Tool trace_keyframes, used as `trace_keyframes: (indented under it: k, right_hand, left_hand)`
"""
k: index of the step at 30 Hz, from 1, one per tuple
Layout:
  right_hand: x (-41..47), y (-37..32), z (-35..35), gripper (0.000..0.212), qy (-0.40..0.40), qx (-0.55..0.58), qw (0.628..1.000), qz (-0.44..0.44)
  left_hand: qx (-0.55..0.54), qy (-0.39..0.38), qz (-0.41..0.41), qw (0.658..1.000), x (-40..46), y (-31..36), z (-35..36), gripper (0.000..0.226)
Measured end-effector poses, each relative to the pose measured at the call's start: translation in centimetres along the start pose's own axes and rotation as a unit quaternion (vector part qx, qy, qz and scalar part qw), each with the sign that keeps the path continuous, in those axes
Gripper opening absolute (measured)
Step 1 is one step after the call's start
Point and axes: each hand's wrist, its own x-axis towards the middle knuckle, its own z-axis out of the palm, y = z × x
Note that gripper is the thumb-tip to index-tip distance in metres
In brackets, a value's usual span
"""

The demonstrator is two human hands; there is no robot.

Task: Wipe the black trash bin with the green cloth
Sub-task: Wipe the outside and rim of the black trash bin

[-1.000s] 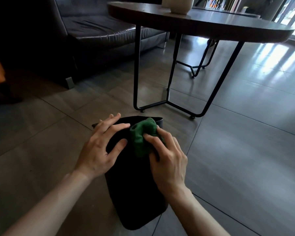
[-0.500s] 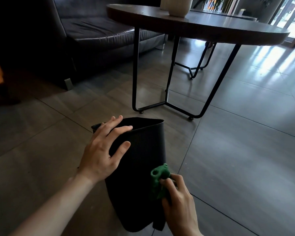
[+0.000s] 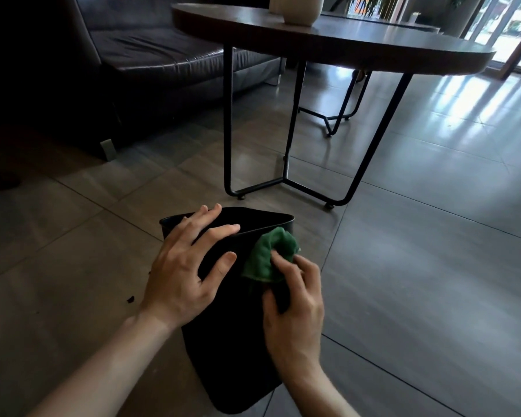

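Black plastic trash bin [image 3: 232,356] stood on tiled floor [image 3: 433,296] between hands. Left hand [image 3: 190,275] splayed flat on rim (fingers spread). Right hand [image 3: 295,305] pinched crumpled green cloth [image 3: 269,255] against bin's upper right side.

My black trash bin [image 3: 232,350] stands on the floor tiles, leaning a little, its open mouth facing up and away from me; it's plain matte black with a thin rim and rounded corners, narrowing toward its base. The green cloth [image 3: 268,257] is bunched into a crumpled wad, pressed against the near outer wall just under the rim at the bin's right corner. Its top fold pokes up level with the rim while the lower edge lies flat on the black side.
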Motion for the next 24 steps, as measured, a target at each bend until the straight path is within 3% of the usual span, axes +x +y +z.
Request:
trace_keyframes:
  k: [3,6,9,11,14,17,20,24]
  right_hand:
    - [-2.7,1.8,0.4,0.06,-0.037,-0.064,0.997,-0.029]
    - [-4.0,4.0,-0.5,0.062,-0.057,-0.084,0.995,0.021]
    - [-2.6,4.5,-1.6,0.063,0.001,-0.03,0.993,0.114]
    - [-0.5,3.7,-2.1,0.063,0.042,0.02,0.991,0.123]
    - [2.8,1.7,-2.5,0.056,0.075,0.069,0.994,0.051]
    - [4.8,0.4,-2.7,0.055,0.077,0.035,0.994,-0.075]
    - [4.9,0.5,-2.9,0.047,0.009,-0.029,0.98,-0.199]
    - [3.7,2.2,-4.0,0.068,-0.096,-0.041,0.975,-0.198]
  left_hand:
    - [0.001,0.006,-0.009,1.0,-0.1,-0.3,-0.1,0.039]
    - [0.005,0.016,-0.027,0.999,-0.3,-0.6,-0.3,0.04]
    - [0.029,0.024,-0.017,0.999,-0.7,0.0,0.0,0.041]
    - [0.059,0.028,0.001,0.998,-0.9,0.8,0.4,0.042]
    - [0.095,0.028,0.015,0.995,-1.1,2.6,1.5,0.045]
    - [0.122,0.032,0.021,0.992,-1.7,4.4,2.5,0.048]
    - [0.134,0.047,0.008,0.99,-2.1,5.3,2.9,0.053]
    - [0.132,0.027,-0.042,0.99,-2.1,6.6,2.6,0.066]
